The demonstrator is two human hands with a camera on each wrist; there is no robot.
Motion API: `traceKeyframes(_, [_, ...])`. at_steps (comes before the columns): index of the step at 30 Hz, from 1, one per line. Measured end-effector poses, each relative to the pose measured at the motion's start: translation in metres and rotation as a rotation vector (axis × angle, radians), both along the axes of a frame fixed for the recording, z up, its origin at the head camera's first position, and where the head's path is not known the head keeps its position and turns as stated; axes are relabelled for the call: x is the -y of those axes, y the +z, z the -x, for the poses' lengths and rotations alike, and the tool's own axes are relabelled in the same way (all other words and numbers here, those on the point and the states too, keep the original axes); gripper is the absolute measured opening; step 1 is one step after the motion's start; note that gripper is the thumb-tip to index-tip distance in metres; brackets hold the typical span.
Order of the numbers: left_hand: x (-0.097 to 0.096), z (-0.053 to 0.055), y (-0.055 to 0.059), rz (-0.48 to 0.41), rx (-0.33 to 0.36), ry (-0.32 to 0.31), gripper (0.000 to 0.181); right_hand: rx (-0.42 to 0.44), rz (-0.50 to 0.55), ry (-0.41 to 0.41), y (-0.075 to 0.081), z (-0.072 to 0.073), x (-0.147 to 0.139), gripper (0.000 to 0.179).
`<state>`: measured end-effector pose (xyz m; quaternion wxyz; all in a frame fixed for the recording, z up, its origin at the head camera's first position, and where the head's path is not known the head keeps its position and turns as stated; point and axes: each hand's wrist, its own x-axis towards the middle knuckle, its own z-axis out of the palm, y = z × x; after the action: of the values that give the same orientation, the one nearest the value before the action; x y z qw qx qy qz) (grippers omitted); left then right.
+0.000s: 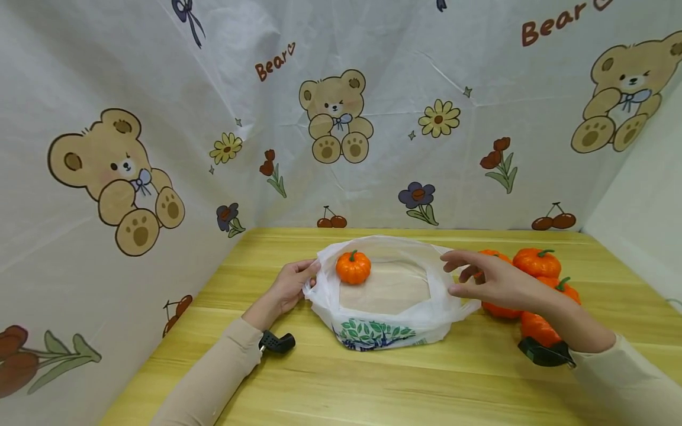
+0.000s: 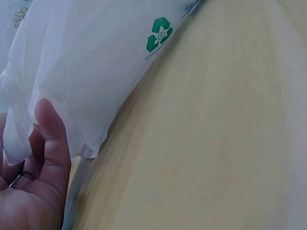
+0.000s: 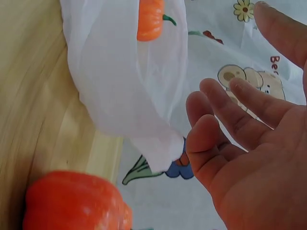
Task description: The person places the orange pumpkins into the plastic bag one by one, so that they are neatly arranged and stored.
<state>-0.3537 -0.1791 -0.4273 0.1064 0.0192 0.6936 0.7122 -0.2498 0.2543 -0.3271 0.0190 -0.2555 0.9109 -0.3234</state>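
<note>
A bear-print sheet [image 1: 383, 165] hangs behind my yellow wood-grain tabletop [image 1: 346, 384]; my left hand [image 1: 290, 287] grips the plastic bag [image 1: 375, 331], my right hand [image 1: 492, 281] hovers beside it, released.

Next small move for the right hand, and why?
Probably reach for one of the pumpkins beside the white bag: the right hand holds nothing, a single pumpkin sits inside, and the left hand grips the bag.
</note>
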Motion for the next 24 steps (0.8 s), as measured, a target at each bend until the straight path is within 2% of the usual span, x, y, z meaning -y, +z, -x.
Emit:
traceKeyframes(6, [-0.001, 0.001, -0.001, -0.002, 0.008, 0.016, 0.047, -0.066, 0.0, -0.006, -0.001, -0.009, -0.026, 0.055])
traceKeyframes(13, [-0.001, 0.002, -0.002, -0.008, 0.01, 0.013, 0.045, -0.155, 0.008, 0.0, -0.01, -0.013, -0.064, 0.057])
traceKeyframes(17, [-0.001, 0.002, -0.002, -0.004, 0.003, 0.013, 0.047, -0.134, 0.012, 0.011, -0.015, -0.016, -0.09, 0.059])
traceKeyframes(24, [0.001, 0.003, -0.003, -0.003, 0.0, 0.008, 0.048, -0.016, 0.096, 0.092, -0.026, -0.02, -0.126, 0.06])
